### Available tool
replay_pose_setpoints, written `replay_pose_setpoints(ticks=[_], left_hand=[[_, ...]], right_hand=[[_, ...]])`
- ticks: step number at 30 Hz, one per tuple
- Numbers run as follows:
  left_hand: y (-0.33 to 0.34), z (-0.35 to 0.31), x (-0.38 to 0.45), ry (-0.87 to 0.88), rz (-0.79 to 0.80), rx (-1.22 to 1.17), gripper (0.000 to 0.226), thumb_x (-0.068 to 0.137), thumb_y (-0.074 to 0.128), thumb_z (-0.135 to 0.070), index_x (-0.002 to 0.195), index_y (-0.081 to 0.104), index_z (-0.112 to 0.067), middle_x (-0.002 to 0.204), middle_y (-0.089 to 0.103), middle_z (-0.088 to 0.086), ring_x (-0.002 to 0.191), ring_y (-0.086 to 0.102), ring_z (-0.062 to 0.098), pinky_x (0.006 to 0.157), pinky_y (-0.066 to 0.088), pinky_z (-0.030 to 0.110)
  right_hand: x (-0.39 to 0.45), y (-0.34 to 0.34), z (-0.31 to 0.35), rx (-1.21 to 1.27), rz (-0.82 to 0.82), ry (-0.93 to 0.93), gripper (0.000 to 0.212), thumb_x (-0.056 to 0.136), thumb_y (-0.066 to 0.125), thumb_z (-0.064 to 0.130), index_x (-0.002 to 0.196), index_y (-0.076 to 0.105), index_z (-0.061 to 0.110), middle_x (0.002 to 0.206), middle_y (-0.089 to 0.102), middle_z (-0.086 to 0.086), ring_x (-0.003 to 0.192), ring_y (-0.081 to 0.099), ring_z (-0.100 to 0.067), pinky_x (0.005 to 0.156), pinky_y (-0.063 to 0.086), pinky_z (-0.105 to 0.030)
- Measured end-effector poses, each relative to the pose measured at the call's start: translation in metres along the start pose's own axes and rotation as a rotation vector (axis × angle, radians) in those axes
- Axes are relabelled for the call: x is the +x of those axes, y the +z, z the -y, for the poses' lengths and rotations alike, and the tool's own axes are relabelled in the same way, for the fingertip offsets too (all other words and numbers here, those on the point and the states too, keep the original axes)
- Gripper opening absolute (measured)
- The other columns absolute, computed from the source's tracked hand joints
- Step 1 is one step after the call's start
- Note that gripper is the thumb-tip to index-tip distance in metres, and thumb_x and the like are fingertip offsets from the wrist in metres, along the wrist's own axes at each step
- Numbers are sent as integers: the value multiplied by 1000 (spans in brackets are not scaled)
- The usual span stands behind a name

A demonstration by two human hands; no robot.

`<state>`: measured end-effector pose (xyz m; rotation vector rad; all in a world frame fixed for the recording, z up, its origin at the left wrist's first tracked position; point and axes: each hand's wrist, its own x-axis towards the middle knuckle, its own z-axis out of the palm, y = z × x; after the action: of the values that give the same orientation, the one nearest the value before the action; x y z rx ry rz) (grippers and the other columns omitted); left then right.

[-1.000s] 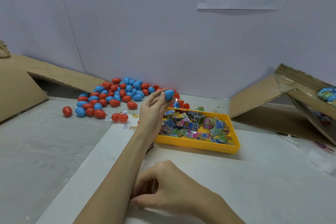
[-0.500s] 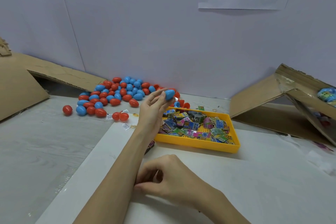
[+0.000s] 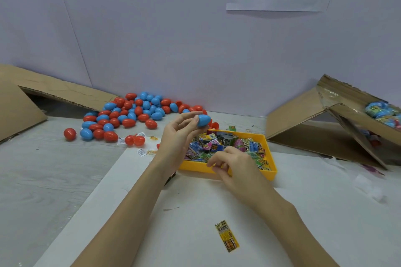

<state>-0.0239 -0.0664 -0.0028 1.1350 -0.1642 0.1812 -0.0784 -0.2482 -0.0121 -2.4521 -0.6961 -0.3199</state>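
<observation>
Left grip (image 3: 178,138) pinches blue egg (image 3: 203,120) — near yellow tray (image 3: 193,166).

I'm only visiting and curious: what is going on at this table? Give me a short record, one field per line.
Left hand: holds a blue plastic egg up, above the tray's far left corner
Right hand: fingers curled over the near edge of the yellow tray; unclear whether it pinches anything
Tray contents: small colourful packets
By the wall: pile of red and blue eggs
Nearest the person: one yellow packet lying on the white sheet
Far right: cardboard box tipped on its side
</observation>
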Motion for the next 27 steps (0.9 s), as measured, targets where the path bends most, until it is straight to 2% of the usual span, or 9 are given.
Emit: replay_pose_setpoints(ticks=[3, 6, 9, 12, 14, 18, 21, 24, 27], left_hand=[[-1, -3, -1, -9, 6, -16, 27, 98, 65, -16, 123, 66, -5, 114, 75, 13, 106, 73, 31, 94, 59, 32], [0, -4, -3, -19, 1, 10, 32, 96, 66, -17, 125, 65, -4, 116, 74, 13, 107, 73, 31, 98, 58, 34], [6, -4, -7, -26, 37, 70, 28, 95, 67, -19, 121, 69, -8, 113, 75, 12, 104, 74, 30, 91, 59, 31], [12, -2, -13, -16, 108, 208, 22, 96, 69, -23, 115, 74, -15, 110, 76, 9, 96, 75, 30, 82, 60, 27], [16, 0, -17, 2, 154, 306, 20, 96, 69, -27, 113, 76, -18, 106, 76, 4, 91, 76, 28, 80, 59, 25], [25, 2, -24, 28, 200, 408, 27, 102, 58, -36, 113, 74, -17, 100, 76, 3, 87, 75, 28, 77, 61, 26], [27, 0, -25, 22, 224, 381, 37, 108, 43, -35, 120, 70, -14, 105, 74, 11, 90, 74, 31, 83, 61, 36], [25, -3, -27, 73, 324, 431, 24, 105, 57, -22, 127, 67, -23, 117, 70, 5, 98, 73, 28, 92, 60, 38], [27, -1, -30, 113, 355, 495, 30, 96, 71, -18, 125, 68, -28, 117, 71, -2, 100, 74, 23, 90, 60, 32]], right_hand=[[-1, -2, -1, 11, -26, 12, 10, 100, 64, 23, 101, 75, 23, 95, 55, 10, 78, 53, -2, 73, 40, -11], [-1, -6, 1, 76, -135, 39, 12, 100, 65, 29, 93, 72, 22, 89, 61, 10, 78, 59, -5, 70, 46, -16], [1, -11, -1, 172, -287, 91, 9, 99, 66, 21, 107, 70, 20, 93, 66, 10, 86, 62, -3, 69, 49, -13], [1, -15, -2, 313, -384, 122, 34, 96, 71, 21, 129, 62, 25, 100, 67, 12, 93, 64, 1, 71, 53, -11], [1, -16, -1, 339, -393, 94, 42, 94, 73, 22, 134, 61, 27, 109, 67, 14, 98, 66, 1, 75, 55, -11], [2, -15, -3, 324, -464, 97, 25, 94, 73, 22, 118, 72, 19, 103, 72, 10, 95, 67, -2, 80, 55, -14], [2, -16, -7, 411, -511, 177, 18, 97, 68, 25, 112, 74, 16, 96, 74, 10, 90, 69, -2, 77, 54, -13], [3, -17, -11, 455, -504, 236, 23, 99, 65, 29, 110, 76, 13, 92, 74, 7, 86, 69, -4, 74, 54, -14], [3, -16, -13, 521, -478, 284, 27, 100, 60, 35, 105, 76, 13, 84, 74, 2, 75, 69, -8, 65, 52, -15]])
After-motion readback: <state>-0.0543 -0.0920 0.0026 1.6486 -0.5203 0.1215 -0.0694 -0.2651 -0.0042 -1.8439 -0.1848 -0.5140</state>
